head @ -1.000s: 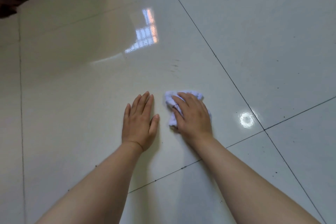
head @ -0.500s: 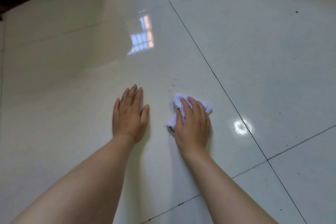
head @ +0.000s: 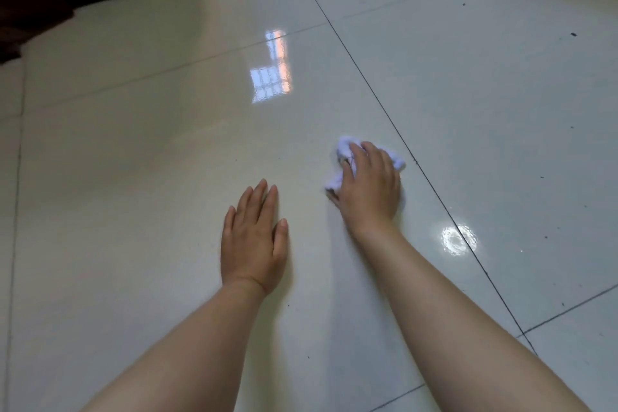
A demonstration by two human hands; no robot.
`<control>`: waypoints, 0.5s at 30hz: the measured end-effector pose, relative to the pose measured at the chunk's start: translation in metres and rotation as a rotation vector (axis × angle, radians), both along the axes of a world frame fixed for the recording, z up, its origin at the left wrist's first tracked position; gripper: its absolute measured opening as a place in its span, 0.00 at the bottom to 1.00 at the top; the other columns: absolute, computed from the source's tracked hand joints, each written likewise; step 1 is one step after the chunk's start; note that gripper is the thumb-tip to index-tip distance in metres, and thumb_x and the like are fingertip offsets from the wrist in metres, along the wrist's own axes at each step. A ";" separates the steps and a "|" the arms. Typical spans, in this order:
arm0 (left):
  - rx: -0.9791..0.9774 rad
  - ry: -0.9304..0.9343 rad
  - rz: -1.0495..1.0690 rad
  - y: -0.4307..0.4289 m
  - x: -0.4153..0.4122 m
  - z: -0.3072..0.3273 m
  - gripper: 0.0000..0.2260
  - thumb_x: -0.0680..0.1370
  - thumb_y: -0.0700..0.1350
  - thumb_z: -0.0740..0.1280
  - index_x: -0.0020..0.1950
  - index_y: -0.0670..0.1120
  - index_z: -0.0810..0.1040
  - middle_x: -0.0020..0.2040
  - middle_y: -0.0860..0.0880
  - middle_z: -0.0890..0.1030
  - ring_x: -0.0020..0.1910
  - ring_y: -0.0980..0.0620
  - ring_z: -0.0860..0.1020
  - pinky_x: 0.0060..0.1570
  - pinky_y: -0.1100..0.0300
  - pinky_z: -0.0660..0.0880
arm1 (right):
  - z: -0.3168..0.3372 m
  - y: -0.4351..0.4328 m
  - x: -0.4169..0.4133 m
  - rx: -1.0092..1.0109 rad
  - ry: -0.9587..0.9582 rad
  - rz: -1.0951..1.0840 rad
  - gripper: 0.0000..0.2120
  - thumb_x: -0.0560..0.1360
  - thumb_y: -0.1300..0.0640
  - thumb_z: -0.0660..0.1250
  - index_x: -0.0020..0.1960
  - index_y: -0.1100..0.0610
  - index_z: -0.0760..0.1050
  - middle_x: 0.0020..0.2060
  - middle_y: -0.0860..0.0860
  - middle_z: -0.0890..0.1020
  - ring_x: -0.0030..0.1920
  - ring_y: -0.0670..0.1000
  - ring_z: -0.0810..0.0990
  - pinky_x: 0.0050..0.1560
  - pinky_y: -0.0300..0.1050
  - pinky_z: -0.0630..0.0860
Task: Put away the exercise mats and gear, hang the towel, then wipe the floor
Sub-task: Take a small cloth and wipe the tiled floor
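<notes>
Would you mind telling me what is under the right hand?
A crumpled white cloth lies under the right hand, pressed onto the tiled floor. Its edges show; its middle and the tile beneath are covered.

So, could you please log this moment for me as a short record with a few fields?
setting: glossy pale tiled floor with dark grout lines
left hand: flat on the floor, fingers extended, holding nothing
right hand: pressed down on a crumpled white cloth
cloth position: on the floor, just left of a grout line
reflections: window glare and a round light spot
debris: small dark specks at right
stage: wiping the floor
</notes>
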State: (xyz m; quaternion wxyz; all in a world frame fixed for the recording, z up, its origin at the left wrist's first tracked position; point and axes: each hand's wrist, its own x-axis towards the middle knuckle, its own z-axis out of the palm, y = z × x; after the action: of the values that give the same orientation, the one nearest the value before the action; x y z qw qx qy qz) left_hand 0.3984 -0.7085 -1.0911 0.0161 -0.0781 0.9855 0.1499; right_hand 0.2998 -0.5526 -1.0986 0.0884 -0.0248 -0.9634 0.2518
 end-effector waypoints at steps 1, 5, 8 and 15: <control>-0.001 0.001 -0.001 0.000 0.000 0.000 0.30 0.74 0.56 0.43 0.75 0.50 0.59 0.76 0.51 0.58 0.75 0.52 0.54 0.71 0.54 0.48 | 0.002 -0.009 -0.009 -0.008 -0.018 0.051 0.17 0.76 0.55 0.56 0.60 0.58 0.75 0.60 0.54 0.77 0.62 0.56 0.74 0.59 0.46 0.61; 0.004 0.009 0.002 0.000 -0.001 -0.001 0.30 0.73 0.56 0.43 0.74 0.49 0.60 0.76 0.51 0.59 0.75 0.51 0.55 0.71 0.55 0.49 | 0.003 -0.014 0.015 0.014 0.060 0.436 0.20 0.71 0.52 0.57 0.59 0.56 0.77 0.57 0.52 0.79 0.59 0.54 0.75 0.56 0.49 0.67; 0.002 -0.002 -0.002 0.000 -0.001 -0.001 0.30 0.73 0.56 0.43 0.75 0.50 0.59 0.76 0.51 0.58 0.75 0.52 0.54 0.71 0.55 0.48 | -0.004 0.017 0.042 0.041 0.166 0.428 0.19 0.70 0.53 0.58 0.57 0.56 0.79 0.55 0.52 0.80 0.56 0.51 0.73 0.51 0.46 0.66; 0.008 0.024 -0.007 -0.001 0.000 -0.001 0.31 0.73 0.56 0.42 0.75 0.49 0.59 0.76 0.51 0.58 0.75 0.51 0.55 0.71 0.53 0.49 | 0.002 -0.008 0.081 0.042 0.052 0.189 0.20 0.74 0.52 0.54 0.60 0.57 0.76 0.58 0.53 0.79 0.60 0.55 0.76 0.58 0.46 0.65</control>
State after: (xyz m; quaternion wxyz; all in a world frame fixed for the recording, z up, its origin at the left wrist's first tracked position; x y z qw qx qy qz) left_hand 0.3981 -0.7094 -1.0922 0.0051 -0.0730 0.9852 0.1549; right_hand 0.3807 -0.5605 -1.0965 0.0896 0.0744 -0.9639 0.2395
